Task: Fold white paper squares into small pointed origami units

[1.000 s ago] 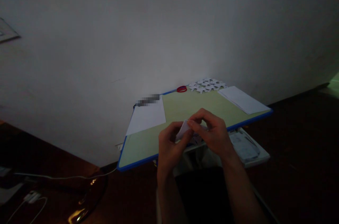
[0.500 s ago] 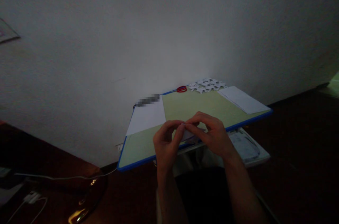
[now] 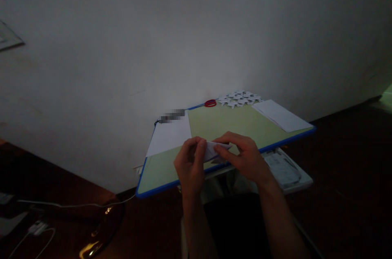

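Note:
A small folded piece of white paper (image 3: pixel 210 151) is held up between both hands over the near edge of the table (image 3: pixel 220 124). My left hand (image 3: pixel 191 161) pinches its left end between thumb and fingers. On the right, my right hand (image 3: pixel 241 153) grips the paper with thumb and index finger, and a pointed tip shows past the thumb. The lower folds are partly in shadow. At the far edge lie several folded white paper pieces (image 3: pixel 240 99), set close together.
Red-handled scissors (image 3: pixel 210 103) lie at the back edge. White sheets rest at the left (image 3: pixel 170 134) and a stack of paper (image 3: pixel 283 115) at the right. Below the tabletop an open drawer (image 3: pixel 283 169) juts out. A wall stands directly behind; a white cable (image 3: pixel 76 206) runs at left.
My hands have moved a little apart. More of the folded paper now shows between them, with its pointed end at the right.

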`<state>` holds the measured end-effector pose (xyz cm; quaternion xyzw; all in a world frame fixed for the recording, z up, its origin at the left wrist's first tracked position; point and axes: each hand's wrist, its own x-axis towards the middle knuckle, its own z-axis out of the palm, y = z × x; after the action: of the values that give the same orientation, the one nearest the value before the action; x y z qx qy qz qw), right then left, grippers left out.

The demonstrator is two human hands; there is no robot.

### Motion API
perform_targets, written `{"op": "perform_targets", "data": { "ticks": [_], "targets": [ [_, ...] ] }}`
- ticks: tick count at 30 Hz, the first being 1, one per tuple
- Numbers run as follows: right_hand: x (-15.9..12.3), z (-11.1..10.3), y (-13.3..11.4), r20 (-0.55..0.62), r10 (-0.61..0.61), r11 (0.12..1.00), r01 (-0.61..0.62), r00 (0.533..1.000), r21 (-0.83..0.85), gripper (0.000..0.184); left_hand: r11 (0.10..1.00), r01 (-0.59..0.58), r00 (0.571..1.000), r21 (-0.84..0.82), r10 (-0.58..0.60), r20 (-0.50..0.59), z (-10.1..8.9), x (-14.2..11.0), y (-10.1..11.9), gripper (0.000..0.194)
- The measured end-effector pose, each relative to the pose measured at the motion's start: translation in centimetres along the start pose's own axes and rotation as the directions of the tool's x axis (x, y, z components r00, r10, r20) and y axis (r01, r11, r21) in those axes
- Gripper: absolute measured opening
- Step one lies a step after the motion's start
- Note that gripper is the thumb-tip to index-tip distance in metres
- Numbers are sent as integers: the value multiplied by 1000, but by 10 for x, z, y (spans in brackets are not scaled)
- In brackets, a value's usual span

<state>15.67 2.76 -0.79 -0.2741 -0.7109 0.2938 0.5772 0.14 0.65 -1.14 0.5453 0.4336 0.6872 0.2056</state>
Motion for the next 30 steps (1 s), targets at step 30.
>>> {"op": "perform_targets", "data": {
  "ticks": [30],
  "targets": [
    [-1,3,1,32,108,992,-110,994,60,16,995,-57,997,81,62,-55,7,0,-1,17]
  ]
}}
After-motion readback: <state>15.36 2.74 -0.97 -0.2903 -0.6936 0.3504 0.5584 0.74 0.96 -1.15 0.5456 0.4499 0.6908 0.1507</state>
